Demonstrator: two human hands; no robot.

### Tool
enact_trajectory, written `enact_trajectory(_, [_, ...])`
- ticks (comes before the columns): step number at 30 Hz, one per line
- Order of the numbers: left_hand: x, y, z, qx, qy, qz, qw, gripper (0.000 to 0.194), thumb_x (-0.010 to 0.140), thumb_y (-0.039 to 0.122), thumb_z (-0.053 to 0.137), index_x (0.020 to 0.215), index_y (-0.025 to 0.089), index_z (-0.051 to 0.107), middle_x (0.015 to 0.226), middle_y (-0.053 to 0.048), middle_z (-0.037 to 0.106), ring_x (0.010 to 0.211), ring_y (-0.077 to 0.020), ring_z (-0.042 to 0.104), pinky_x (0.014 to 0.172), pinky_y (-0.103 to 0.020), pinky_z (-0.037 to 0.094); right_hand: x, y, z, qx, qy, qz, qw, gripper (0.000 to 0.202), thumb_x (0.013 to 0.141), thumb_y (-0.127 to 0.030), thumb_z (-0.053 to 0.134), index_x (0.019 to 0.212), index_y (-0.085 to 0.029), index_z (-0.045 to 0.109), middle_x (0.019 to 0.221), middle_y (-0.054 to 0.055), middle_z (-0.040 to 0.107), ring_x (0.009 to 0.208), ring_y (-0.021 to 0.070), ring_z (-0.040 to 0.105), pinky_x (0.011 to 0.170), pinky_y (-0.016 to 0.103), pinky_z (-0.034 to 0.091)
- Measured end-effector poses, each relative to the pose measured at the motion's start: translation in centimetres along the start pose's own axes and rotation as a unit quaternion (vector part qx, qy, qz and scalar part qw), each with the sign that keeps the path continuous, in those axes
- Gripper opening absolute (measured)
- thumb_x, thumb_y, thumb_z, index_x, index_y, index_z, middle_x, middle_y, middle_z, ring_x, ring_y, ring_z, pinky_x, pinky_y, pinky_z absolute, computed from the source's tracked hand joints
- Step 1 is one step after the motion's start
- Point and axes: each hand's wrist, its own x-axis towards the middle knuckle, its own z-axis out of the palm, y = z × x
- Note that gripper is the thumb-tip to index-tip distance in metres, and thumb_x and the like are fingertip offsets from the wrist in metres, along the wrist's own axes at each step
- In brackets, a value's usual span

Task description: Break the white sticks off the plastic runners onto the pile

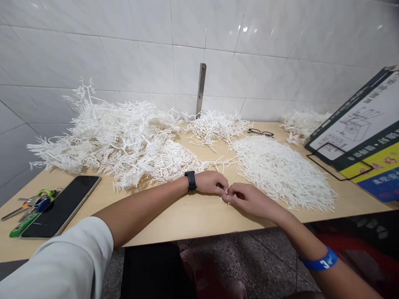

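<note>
My left hand, with a black watch at its wrist, is closed in a pinch on a small white plastic piece. My right hand pinches at the same spot, its fingertips touching those of my left hand. Most of the piece is hidden between the fingers. Left of the hands rises a large tangled heap of white branching plastic pieces. To the right lies a flatter pile of short white pieces. A smaller branching heap sits behind the hands.
A phone and keys lie at the left of the wooden table. Glasses rest near the tiled wall. At the right stand a printed box, a black wire frame and another white pile.
</note>
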Motion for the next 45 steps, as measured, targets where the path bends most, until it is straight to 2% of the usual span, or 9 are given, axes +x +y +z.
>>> enact_trajectory(5, [0.0,-0.2,0.0,-0.006,-0.015,0.04,0.999,0.017,0.084,0.034,0.065,0.078,0.019,0.07,0.08,-0.001,0.069,0.076,-0.0128,0.057,0.07,-0.024,0.039,-0.4,0.5,0.6,0.045,-0.042,-0.006,0.998,0.038,0.094,-0.042,0.043,0.064,-0.019,0.049,0.057,-0.003,0.045,0.055,0.0123,0.037,0.053,0.026,0.026])
enact_trajectory(9, [0.1,-0.4,0.1,-0.003,-0.016,0.07,0.997,0.023,0.086,0.038,0.062,0.076,0.019,0.067,0.077,-0.002,0.067,0.075,-0.0136,0.056,0.071,-0.025,0.039,-0.9,0.6,1.0,0.035,-0.025,-0.008,0.999,0.036,0.094,-0.037,0.041,0.063,-0.019,0.043,0.057,-0.003,0.041,0.055,0.0121,0.037,0.053,0.027,0.025])
enact_trajectory(14, [0.3,-0.2,0.1,-0.005,-0.027,0.08,0.996,0.025,0.087,0.039,0.061,0.074,0.019,0.065,0.078,-0.002,0.067,0.073,-0.0141,0.055,0.069,-0.026,0.038,-1.8,0.1,1.7,-0.031,0.028,-0.02,0.999,0.037,0.095,-0.034,0.041,0.061,-0.02,0.041,0.057,-0.001,0.047,0.056,0.0134,0.043,0.056,0.028,0.027])
enact_trajectory(19, [0.3,0.0,0.1,-0.01,-0.029,0.065,0.997,0.025,0.086,0.04,0.062,0.074,0.019,0.067,0.077,-0.002,0.067,0.073,-0.0138,0.055,0.069,-0.026,0.037,-2.5,0.0,1.7,-0.11,0.052,-0.036,0.992,0.035,0.095,-0.033,0.04,0.066,-0.019,0.054,0.065,0.003,0.058,0.065,0.0179,0.053,0.063,0.03,0.033])
enact_trajectory(23, [0.3,-0.1,0.2,-0.027,-0.016,0.04,0.999,0.027,0.081,0.045,0.067,0.073,0.02,0.069,0.075,0.0,0.067,0.072,-0.0127,0.055,0.069,-0.024,0.037,-1.8,0.0,1.0,-0.069,0.048,0.043,0.996,0.037,0.094,-0.043,0.043,0.074,-0.02,0.063,0.068,0.003,0.063,0.064,0.0179,0.055,0.059,0.029,0.034])
enact_trajectory(30, [0.3,0.0,0.1,-0.058,-0.025,-0.017,0.998,0.025,0.073,0.046,0.074,0.074,0.021,0.074,0.078,0.001,0.07,0.075,-0.012,0.057,0.069,-0.023,0.037,-0.1,-0.1,0.3,0.046,-0.043,0.017,0.998,0.036,0.093,-0.045,0.045,0.08,-0.018,0.066,0.074,0.004,0.066,0.068,0.0181,0.055,0.064,0.029,0.038])
enact_trajectory(36, [0.4,-0.5,0.4,-0.028,-0.032,0.035,0.999,0.026,0.079,0.047,0.069,0.078,0.021,0.071,0.08,0.0,0.069,0.076,-0.0125,0.057,0.07,-0.023,0.037,0.2,0.6,0.3,0.082,-0.092,0.006,0.992,0.032,0.092,-0.038,0.04,0.072,-0.019,0.056,0.064,-0.002,0.05,0.06,0.0133,0.042,0.059,0.026,0.031])
enact_trajectory(41, [0.4,-0.2,0.2,-0.027,-0.045,0.058,0.997,0.023,0.083,0.04,0.065,0.077,0.019,0.067,0.079,-0.001,0.067,0.075,-0.0129,0.055,0.07,-0.024,0.037,0.0,0.8,-0.2,0.115,-0.077,0.012,0.99,0.024,0.079,-0.027,0.044,0.056,-0.02,0.042,0.053,-0.005,0.035,0.053,0.0106,0.032,0.053,0.025,0.024])
enact_trajectory(45, [0.3,0.2,-0.2,-0.022,-0.039,0.04,0.998,0.022,0.082,0.037,0.065,0.072,0.018,0.064,0.075,-0.001,0.063,0.072,-0.0128,0.053,0.066,-0.024,0.035,-1.4,2.4,-2.9,0.067,0.032,0.018,0.997,0.033,0.085,-0.036,0.043,0.057,-0.02,0.048,0.056,-0.001,0.048,0.056,0.0145,0.045,0.055,0.027,0.034])
